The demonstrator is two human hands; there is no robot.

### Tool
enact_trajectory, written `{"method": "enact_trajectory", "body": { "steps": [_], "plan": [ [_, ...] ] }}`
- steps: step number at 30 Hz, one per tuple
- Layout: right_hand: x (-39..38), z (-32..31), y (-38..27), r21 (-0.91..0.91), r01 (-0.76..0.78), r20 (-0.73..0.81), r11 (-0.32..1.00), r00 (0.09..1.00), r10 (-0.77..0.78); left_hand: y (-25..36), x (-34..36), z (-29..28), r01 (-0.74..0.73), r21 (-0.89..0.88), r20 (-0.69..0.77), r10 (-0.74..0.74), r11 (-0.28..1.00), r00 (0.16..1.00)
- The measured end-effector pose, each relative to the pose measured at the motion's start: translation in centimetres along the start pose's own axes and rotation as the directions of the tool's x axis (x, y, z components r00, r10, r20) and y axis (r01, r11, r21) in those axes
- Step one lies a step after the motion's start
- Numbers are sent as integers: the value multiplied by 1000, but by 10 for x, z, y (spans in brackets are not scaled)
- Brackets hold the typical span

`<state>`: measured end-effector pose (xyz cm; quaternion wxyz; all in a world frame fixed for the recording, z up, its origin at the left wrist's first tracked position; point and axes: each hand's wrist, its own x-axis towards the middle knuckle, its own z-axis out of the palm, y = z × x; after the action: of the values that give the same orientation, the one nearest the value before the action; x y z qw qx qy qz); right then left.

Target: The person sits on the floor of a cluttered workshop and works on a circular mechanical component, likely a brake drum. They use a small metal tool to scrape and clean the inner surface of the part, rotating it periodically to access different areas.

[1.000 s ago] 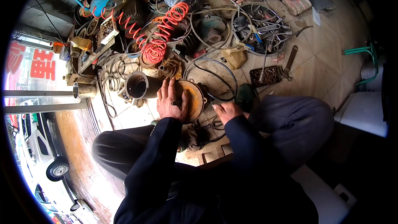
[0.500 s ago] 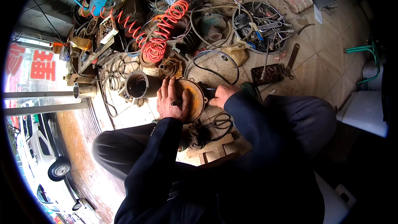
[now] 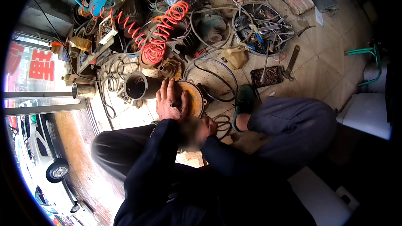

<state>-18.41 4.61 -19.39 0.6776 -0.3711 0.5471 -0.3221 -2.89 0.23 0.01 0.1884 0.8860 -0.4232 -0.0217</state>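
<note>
My left hand [image 3: 169,102] grips a rusty orange round housing [image 3: 190,94], its long fingers along the housing's left side and a short dark pin by the thumb. My right hand [image 3: 206,126] is curled just below the housing, partly blurred; what it holds is hidden. Left of the housing, a grey metal cylinder [image 3: 136,86] lies with its hollow end visible, and a flanged fitting [image 3: 167,69] sits just behind.
Coiled red hose [image 3: 155,50], black cables [image 3: 222,71], a round tray of tools [image 3: 261,29], a parts tray [image 3: 267,76] and a wrench [image 3: 291,62] crowd the floor. A green metal frame [image 3: 368,50] stands right; glazing [image 3: 33,65] is left, with white cars [image 3: 46,163] outside.
My right hand has moved down and left from the housing's right edge to below it. My right foot is now more exposed. My left hand stays on the housing.
</note>
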Motion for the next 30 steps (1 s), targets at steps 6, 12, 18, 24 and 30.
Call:
{"method": "enact_trajectory", "body": {
  "steps": [6, 12, 18, 24, 30],
  "plan": [
    [5, -23, -151, -565, 135, 238, 814, 971, 4, -9, -4, 2, 16, 14, 6, -16, 1000, 1000],
    [46, -30, -232, -864, 300, 421, 405, 870, 255, -1, -2, 5, 18, 10, 36, -19, 1000, 999],
    [85, -26, -230, -840, 461, 527, 286, 819, 228, 0, -1, 2, 5, 14, 30, -6, 1000, 1000],
    [82, -17, -232, -871, 370, 473, 322, 810, 347, -5, -3, 1, 30, 19, 18, -30, 999, 999],
    [-17, 22, 0, -449, 73, -99, 891, 986, -131, 6, 1, 2, 26, 15, 51, -27, 1000, 998]
  ]
}}
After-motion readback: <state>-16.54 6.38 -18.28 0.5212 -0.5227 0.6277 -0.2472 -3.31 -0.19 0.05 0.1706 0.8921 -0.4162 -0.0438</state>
